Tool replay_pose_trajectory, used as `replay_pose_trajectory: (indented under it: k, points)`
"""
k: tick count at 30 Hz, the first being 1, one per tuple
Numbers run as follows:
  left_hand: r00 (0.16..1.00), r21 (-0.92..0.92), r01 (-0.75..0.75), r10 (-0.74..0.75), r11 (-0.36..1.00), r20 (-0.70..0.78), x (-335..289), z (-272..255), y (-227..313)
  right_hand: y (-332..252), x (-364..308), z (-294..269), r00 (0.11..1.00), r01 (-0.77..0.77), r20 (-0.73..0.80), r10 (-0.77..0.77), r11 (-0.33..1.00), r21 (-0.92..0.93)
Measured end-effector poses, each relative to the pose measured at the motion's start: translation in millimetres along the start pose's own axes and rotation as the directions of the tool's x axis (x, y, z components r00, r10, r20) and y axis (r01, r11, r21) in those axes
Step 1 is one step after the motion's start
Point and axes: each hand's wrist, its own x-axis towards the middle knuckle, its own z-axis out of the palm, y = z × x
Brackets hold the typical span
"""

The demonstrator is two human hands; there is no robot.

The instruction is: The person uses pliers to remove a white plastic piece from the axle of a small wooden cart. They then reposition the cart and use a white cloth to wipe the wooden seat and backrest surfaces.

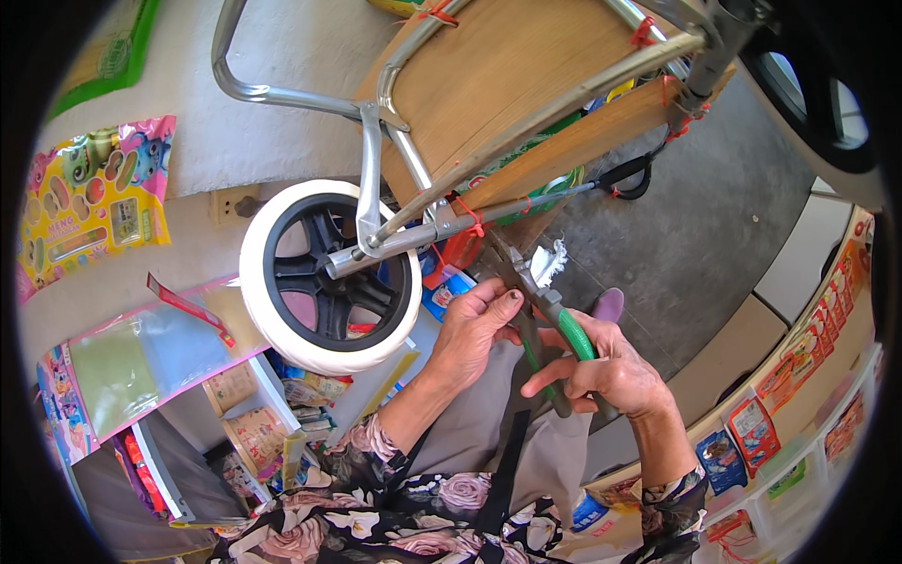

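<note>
A pair of pliers (542, 298) with green handles is gripped in my right hand (615, 362), its jaws pointing up and away from me. My left hand (477, 329) is pinched closed beside the jaws, thumb against the fingers; what it holds is hidden. Just beyond the jaws, a metal tube (451, 226) of an overturned cart frame carries red ties (474, 222). A white-tyred wheel (259, 301) with black spokes sits on the frame, left of my hands. Wooden boards (498, 103) lie against the tubes. A crumpled white scrap (548, 262) shows beside the jaws.
A wall socket (225, 206) and a yellow candy packet (103, 202) are on the wall at left. Open compartments of packaged goods (254, 432) stand at lower left. Shelves with hanging snack packets (752, 435) curve along the right. Grey floor (742, 216) lies beyond the frame.
</note>
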Motion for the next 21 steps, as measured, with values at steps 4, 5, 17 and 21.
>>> replay_pose_trajectory:
  k: [4,5,17,21]
  points:
    - [1.0,-0.06,0.011,-0.011,0.998,-0.004,3.2,-1.2,-4.9,-13.0,0.5,-1.4,0.993,-0.118,-0.012,0.117,0.979,-0.164]
    - [1.0,-0.076,0.006,-0.007,0.997,-0.011,3.7,-1.2,-6.2,-13.9,1.6,-0.3,0.997,-0.076,-0.01,0.076,0.967,-0.244]
    - [0.998,-0.203,0.01,0.005,0.979,0.069,12.5,-2.1,-9.3,-33.0,1.8,10.3,0.995,-0.056,-0.098,0.0,0.827,-0.56]
    - [0.997,-0.24,0.006,0.014,0.971,0.079,13.5,-0.2,-8.5,-32.7,3.8,10.1,0.991,0.037,-0.06,-0.116,0.69,-0.723]
